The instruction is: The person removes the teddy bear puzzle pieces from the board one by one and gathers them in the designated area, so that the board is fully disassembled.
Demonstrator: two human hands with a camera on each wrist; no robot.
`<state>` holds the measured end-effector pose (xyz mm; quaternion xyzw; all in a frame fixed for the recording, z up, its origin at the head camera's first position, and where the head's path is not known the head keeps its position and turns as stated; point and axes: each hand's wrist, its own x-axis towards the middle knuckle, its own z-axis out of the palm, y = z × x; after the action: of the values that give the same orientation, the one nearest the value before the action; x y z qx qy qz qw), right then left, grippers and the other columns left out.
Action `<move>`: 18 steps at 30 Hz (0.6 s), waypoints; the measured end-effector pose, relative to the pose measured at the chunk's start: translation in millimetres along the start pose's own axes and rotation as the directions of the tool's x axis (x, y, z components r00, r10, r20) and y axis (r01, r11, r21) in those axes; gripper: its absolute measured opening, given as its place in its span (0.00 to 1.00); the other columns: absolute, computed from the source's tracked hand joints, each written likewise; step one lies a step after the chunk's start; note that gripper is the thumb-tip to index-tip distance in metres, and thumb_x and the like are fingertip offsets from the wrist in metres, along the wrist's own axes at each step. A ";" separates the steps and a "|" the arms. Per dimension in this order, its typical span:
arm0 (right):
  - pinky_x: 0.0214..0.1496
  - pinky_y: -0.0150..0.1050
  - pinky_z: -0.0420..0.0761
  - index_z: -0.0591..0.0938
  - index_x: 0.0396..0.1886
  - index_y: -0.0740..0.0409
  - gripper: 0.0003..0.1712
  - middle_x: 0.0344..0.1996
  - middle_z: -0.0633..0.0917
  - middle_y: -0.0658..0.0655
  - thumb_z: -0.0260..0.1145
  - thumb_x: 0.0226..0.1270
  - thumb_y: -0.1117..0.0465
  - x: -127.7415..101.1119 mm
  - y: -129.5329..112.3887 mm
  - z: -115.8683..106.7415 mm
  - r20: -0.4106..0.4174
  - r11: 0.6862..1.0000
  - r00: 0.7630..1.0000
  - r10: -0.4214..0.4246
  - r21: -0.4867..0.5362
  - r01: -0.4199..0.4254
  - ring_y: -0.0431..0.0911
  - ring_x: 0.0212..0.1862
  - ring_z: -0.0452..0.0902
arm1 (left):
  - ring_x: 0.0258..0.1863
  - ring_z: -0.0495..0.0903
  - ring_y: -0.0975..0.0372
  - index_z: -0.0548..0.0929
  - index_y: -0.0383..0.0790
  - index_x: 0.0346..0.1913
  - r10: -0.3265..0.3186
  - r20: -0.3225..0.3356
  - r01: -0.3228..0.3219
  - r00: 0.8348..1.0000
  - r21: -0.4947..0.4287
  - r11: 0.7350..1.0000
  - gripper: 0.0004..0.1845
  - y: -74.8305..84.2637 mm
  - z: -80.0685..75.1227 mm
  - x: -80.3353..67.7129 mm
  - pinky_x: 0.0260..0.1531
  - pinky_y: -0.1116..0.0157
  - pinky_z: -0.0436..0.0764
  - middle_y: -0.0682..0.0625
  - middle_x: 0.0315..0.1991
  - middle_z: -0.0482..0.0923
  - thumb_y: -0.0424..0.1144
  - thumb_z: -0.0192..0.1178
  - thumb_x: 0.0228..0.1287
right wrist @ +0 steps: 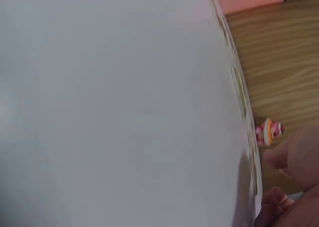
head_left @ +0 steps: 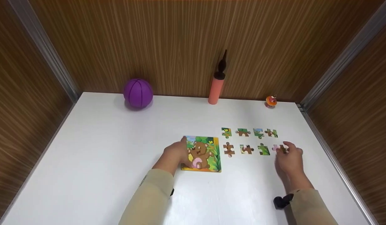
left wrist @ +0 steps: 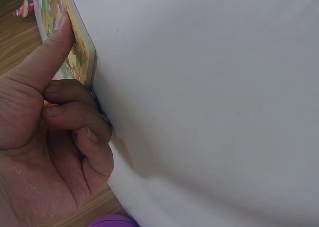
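My left hand (head_left: 177,153) grips the left edge of a square puzzle board (head_left: 215,156) printed with a brown bear. In the left wrist view its thumb (left wrist: 57,40) lies on the printed face, with the other fingers curled at the edge below. On the right, my right hand (head_left: 291,159) is over a pink and brown puzzle piece (head_left: 275,147) at the end of the near row. Thumb and forefinger stand apart around that piece, partly covering it. In the right wrist view, the fingers (right wrist: 276,157) appear at the lower right, beside the pieces seen nearly edge-on.
Several loose puzzle pieces (head_left: 264,149) lie in two rows right of the board. Along the back of the white table (head_left: 86,156) stand a purple ball (head_left: 138,93), a pink hand pump (head_left: 216,90) and a small figurine (head_left: 271,101). Wood-grain panels (head_left: 167,47) enclose the table.
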<state>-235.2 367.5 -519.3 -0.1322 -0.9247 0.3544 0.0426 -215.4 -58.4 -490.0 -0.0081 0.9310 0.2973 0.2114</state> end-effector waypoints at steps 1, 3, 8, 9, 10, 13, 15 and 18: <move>0.68 0.62 0.73 0.64 0.78 0.71 0.32 0.63 0.66 0.79 0.57 0.82 0.61 -3.5 -4.7 3.3 -0.006 1.000 1.000 -0.015 0.011 0.015 0.69 0.63 0.72 | 0.75 0.69 0.43 0.50 0.34 0.86 0.001 0.001 -0.001 1.000 -0.001 1.000 0.68 0.1 0.2 0.2 0.74 0.48 0.67 0.33 0.75 0.69 0.44 0.87 0.49; 0.65 0.59 0.75 0.65 0.78 0.71 0.33 0.60 0.68 0.76 0.60 0.79 0.65 -11.5 -15.0 9.7 -0.007 0.998 0.998 -0.062 0.022 0.062 0.65 0.59 0.73 | 0.75 0.69 0.43 0.50 0.34 0.85 0.003 0.000 -0.003 1.000 -0.004 1.000 0.68 0.9 0.2 0.3 0.74 0.48 0.67 0.33 0.75 0.69 0.43 0.87 0.49; 0.58 0.58 0.77 0.68 0.76 0.69 0.34 0.58 0.69 0.75 0.65 0.75 0.67 -34.3 -44.4 27.0 0.014 0.975 0.975 -0.223 0.022 0.222 0.64 0.54 0.72 | 0.74 0.70 0.43 0.50 0.33 0.85 0.012 -0.003 -0.012 1.000 -0.006 1.000 0.68 0.9 0.1 0.2 0.73 0.48 0.69 0.33 0.74 0.70 0.43 0.87 0.48; 0.58 0.58 0.78 0.68 0.76 0.69 0.34 0.59 0.70 0.76 0.66 0.74 0.67 -38.5 -49.8 31.4 0.018 0.967 0.967 -0.254 0.025 0.253 0.65 0.55 0.73 | 0.74 0.70 0.43 0.50 0.34 0.85 0.009 -0.002 -0.009 1.000 -0.006 1.000 0.68 0.8 0.3 0.3 0.73 0.48 0.69 0.33 0.74 0.70 0.42 0.87 0.48; 0.58 0.59 0.79 0.69 0.76 0.69 0.34 0.59 0.70 0.76 0.67 0.74 0.67 -42.6 -55.3 35.9 0.027 0.960 0.960 -0.280 0.030 0.279 0.66 0.55 0.74 | 0.74 0.70 0.43 0.50 0.34 0.85 0.007 0.000 -0.007 1.000 -0.005 1.000 0.68 0.8 0.3 0.3 0.73 0.48 0.69 0.33 0.74 0.70 0.42 0.87 0.48; 0.58 0.60 0.80 0.70 0.75 0.68 0.35 0.58 0.71 0.74 0.69 0.71 0.68 -54.8 -70.4 50.1 0.046 0.935 0.935 -0.353 0.043 0.351 0.65 0.53 0.76 | 0.74 0.70 0.43 0.49 0.34 0.86 -0.001 0.006 0.001 1.000 0.000 1.000 0.68 1.0 -0.1 0.0 0.74 0.48 0.68 0.33 0.75 0.70 0.42 0.87 0.49; 0.56 0.60 0.81 0.72 0.73 0.68 0.35 0.55 0.72 0.72 0.71 0.68 0.69 -61.8 -78.9 60.1 0.038 0.914 0.914 -0.404 0.050 0.402 0.65 0.51 0.76 | 0.74 0.70 0.43 0.49 0.34 0.86 0.001 0.006 -0.001 1.000 0.003 1.000 0.68 0.8 -0.4 -0.2 0.74 0.48 0.68 0.33 0.75 0.70 0.42 0.86 0.49; 0.55 0.60 0.81 0.74 0.71 0.66 0.36 0.52 0.74 0.70 0.74 0.64 0.70 -72.3 -91.6 73.5 0.037 0.888 0.888 -0.459 0.044 0.458 0.63 0.49 0.77 | 0.75 0.69 0.43 0.49 0.34 0.85 0.007 0.003 -0.007 1.000 0.000 1.000 0.68 0.9 -1.1 -1.2 0.74 0.48 0.68 0.33 0.76 0.69 0.43 0.87 0.49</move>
<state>-198.0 235.0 -511.9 0.0986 -0.9243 0.3530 0.1060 -214.9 -58.4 -488.2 -0.0046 0.9307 0.2981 0.2120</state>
